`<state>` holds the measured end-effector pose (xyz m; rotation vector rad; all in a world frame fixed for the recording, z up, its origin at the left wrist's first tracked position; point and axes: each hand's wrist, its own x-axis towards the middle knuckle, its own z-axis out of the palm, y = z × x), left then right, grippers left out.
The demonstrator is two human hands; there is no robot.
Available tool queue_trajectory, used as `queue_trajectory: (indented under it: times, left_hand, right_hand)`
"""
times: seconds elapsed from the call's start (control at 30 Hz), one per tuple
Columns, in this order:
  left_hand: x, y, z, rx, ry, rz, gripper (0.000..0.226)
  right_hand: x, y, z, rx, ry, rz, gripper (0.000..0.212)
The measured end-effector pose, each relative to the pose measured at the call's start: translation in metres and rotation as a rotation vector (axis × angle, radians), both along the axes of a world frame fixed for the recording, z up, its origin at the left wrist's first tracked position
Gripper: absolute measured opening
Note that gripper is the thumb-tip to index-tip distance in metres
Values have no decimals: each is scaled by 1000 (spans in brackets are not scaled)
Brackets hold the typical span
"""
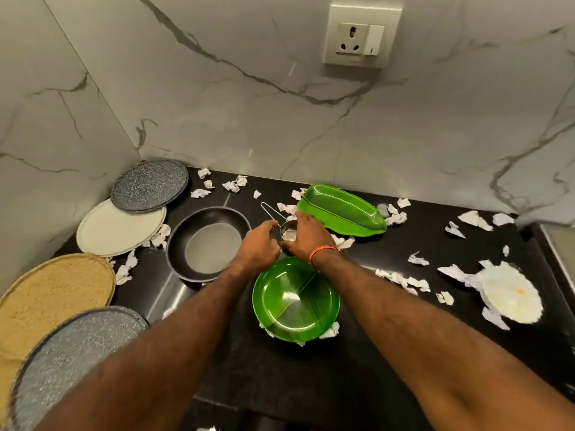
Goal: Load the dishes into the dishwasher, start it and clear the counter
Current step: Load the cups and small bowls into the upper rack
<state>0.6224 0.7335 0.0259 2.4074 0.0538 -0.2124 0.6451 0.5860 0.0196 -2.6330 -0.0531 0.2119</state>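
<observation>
Both hands meet over a small steel cup [288,232] with a wire handle, in the middle of the black counter [389,253]. My left hand [260,246] grips its left side and my right hand [306,236] covers its right side. A black pan [208,243] sits just left of the hands. A round green plate [295,301] lies in front of them, partly under my right wrist. A green leaf-shaped dish [340,210] rests behind my right hand. A white plate [510,295] lies at the right among paper scraps.
Four round plates overlap along the left wall: dark speckled [149,185], cream [121,228], tan [53,293] and grey speckled [71,353]. Crumpled paper scraps [231,185] litter the counter. A marble wall with a socket [361,34] stands behind. A metal edge [558,244] shows at far right.
</observation>
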Motion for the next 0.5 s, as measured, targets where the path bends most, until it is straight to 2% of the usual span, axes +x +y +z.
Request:
queue_trajectory:
  times: [0.1, 0.27, 0.4, 0.5]
  left_hand:
    - [5, 3, -5, -39, 4, 11, 56]
    - [0, 3, -8, -101, 8, 51, 56]
    - [-13, -15, -3, -160, 8, 60, 53]
    - [-30, -46, 4, -302, 29, 11, 58]
  right_hand:
    - [11, 4, -4, -31, 16, -12, 84]
    - [3, -9, 0, 31, -30, -78, 90]
    - [-25, -38, 12, 219, -67, -176, 88]
    - [-60, -71, 23, 390, -81, -246, 85]
